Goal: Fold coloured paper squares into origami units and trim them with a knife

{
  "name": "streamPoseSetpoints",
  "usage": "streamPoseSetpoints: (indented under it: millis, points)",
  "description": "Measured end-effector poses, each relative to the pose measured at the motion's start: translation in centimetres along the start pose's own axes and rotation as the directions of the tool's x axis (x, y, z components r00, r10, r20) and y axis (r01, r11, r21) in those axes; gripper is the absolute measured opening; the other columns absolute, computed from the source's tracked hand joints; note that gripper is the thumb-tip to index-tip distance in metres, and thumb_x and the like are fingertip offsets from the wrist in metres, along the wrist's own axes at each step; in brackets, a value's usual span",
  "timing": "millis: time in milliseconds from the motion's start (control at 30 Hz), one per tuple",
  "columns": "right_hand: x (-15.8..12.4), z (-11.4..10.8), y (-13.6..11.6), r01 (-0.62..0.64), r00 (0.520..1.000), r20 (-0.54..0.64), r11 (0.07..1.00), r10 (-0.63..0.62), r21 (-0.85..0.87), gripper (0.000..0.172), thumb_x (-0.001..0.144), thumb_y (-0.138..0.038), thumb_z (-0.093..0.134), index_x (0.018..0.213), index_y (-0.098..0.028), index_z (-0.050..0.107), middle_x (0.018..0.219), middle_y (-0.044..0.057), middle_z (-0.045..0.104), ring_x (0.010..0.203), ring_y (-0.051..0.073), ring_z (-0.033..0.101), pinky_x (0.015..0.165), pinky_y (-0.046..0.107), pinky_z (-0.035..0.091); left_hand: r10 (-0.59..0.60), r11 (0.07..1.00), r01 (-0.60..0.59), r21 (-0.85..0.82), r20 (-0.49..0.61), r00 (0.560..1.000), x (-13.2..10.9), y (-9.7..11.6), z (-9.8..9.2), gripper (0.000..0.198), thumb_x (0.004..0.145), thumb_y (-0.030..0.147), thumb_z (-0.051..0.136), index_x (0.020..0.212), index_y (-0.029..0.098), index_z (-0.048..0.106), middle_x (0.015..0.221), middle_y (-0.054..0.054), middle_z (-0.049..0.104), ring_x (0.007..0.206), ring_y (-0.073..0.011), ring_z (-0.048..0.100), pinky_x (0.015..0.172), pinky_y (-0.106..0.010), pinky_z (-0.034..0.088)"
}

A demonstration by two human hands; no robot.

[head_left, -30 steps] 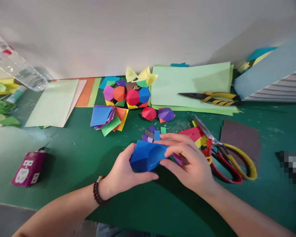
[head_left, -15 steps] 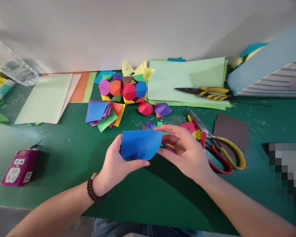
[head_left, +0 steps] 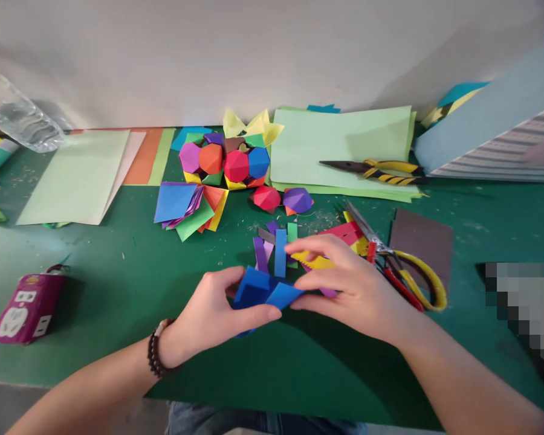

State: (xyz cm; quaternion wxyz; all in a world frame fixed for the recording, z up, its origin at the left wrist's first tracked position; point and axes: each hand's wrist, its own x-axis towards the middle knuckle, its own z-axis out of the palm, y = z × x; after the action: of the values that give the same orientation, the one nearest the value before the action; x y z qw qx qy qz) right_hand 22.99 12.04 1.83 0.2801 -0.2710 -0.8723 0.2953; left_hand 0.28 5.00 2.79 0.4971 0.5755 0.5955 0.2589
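Hands: both low over the desk, close together around one folded piece of paper.

Left hand (head_left: 211, 311): curled and nearly closed, fingers over the top of the folded blue paper (head_left: 254, 291), thumb lying across its front, plainly holding it.

Right hand (head_left: 353, 290): half open, thumb at the paper's right tip, fingers arched above a yellow paper strip (head_left: 312, 261); firm grip or light touch, impossible to tell.

Folded blue paper: angular and hollow-looking, between the hands, above the green cutting mat (head_left: 294, 374).

Nearby: a blue strip (head_left: 280, 252), purple strip (head_left: 260, 254) and green strip (head_left: 292, 232) just beyond the fingers; yellow-handled scissors (head_left: 417, 281) to the right, beside a dark brown square (head_left: 421, 251).

Farther off: origami polyhedra (head_left: 222, 160) in a cluster, a red paper ball (head_left: 266, 198) and a purple paper ball (head_left: 298, 200), with long-nose pliers (head_left: 372, 171) on pale green sheets (head_left: 340, 151).

Good handling: slow, even thumb pressure along each crease, with fingertips clear of the corners, likely best for keeping the paper uncrumpled.

Hidden: the paper's underside and inner folds, behind the fingers; the strips' ends, under the right hand.

Hard to read: a pixelated patch (head_left: 517, 302) near the right edge.
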Motion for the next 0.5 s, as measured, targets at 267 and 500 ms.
streamPoseSetpoints:
  millis: [267, 500]
  points:
    - [-1.1, -1.1, -0.3, -0.069, 0.829, 0.555, 0.997, 0.075, -0.032, 0.013, 0.087, -0.028, 0.069, 0.074, -0.027, 0.068, 0.072, -0.003, 0.064, 0.076, 0.016, 0.058, 0.066, 0.031, 0.047, 0.126, 0.743, -0.228, 0.629, 0.204, 0.971, -1.1, 0.4, 0.7, 0.065, 0.062, 0.081, 0.064, 0.048, 0.020, 0.045, 0.044, 0.003, 0.042, 0.041, -0.0109, 0.033, 0.042, -0.028, 0.021]
    - [-2.0, -1.4, 0.3, -0.072, 0.833, 0.544, 0.994, 0.103, -0.078, 0.017, 0.091, -0.023, 0.062, 0.076, -0.027, 0.068, 0.089, -0.001, 0.067, 0.078, 0.016, 0.061, 0.068, 0.033, 0.049, 0.574, 0.459, -0.651, 0.604, 0.358, 0.736, -1.5, -1.3, -0.2, 0.045, 0.082, 0.061, 0.062, 0.090, 0.016, 0.064, 0.114, -0.016, 0.069, 0.114, -0.0322, 0.061, 0.096, -0.045, 0.050]
